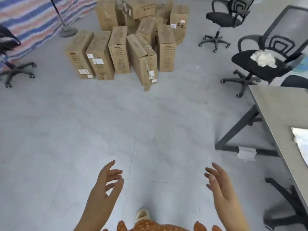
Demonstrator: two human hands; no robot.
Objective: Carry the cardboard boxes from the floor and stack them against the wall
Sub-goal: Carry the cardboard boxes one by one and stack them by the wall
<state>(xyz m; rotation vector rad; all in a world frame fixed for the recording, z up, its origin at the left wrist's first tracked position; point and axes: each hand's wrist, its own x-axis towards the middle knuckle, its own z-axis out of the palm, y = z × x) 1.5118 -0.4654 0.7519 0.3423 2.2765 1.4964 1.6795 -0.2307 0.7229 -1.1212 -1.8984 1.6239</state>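
Hands bare, boxes well ahead on the floor

Brown cardboard boxes (126,42) stand clustered on the pale grey tiled floor (83,130) at twelve o'clock, well apart from the person. The front row is tall narrow cartons standing on end, side by side; one of them (143,59) leans with a loose flap at its base. More cartons are heaped behind them.

Left hand (106,182) at seven o'clock and right hand (218,182) at five o'clock are both raised in front of the body, well apart from each other, palms turned inward, fingers spread and relaxed, holding nothing.

A black mesh office chair (266,60) at two o'clock carries a crumpled white cloth (265,58) on its seat. A second black office chair (223,20) stands at one o'clock. A grey-topped desk (280,114) with dark legs runs along three to four o'clock. At eleven o'clock hangs a striped blue, white and red tarpaulin (33,19), with a round grey stand base (68,32) before it.
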